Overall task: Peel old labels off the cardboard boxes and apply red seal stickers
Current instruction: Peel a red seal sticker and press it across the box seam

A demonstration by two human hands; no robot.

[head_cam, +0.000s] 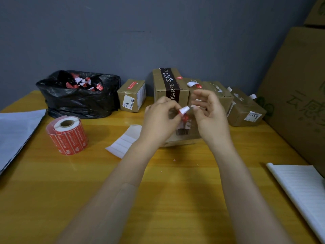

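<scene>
Label [183, 110]: who has it?

The left hand [158, 118]. Its fingers pinch the label, which is curled, white on one side and red on the other. The lower red end reaches down to the top of the box [186, 132]. Blur hides whether that end is stuck there.

And the right hand [209, 110]?

Just beside the label, fingers loosely curved and spread, gripping nothing I can see. Whether a fingertip touches the label, I cannot tell.

Where does the box sit?

On the yellow surface [175, 182], mid-way across, under and behind both hands. A barcode shows on it.

What lies around it?

A roll [67, 134] of red stickers stands on end to the left. A white strip [125, 140] lies flat between roll and box. Behind the roll is a black bag [79, 101], open, with red-and-white scraps inside.

And along the wall?

A small box [131, 95], then a taller one with dark tape [171, 83] reading KARRIES. To the right are more boxes [246, 110], with white labels curling off them. A big carton [295, 94] fills the right edge, with lined paper [302, 187] nearer on that side. A grey sheet [17, 131] lies at the left edge.
</scene>
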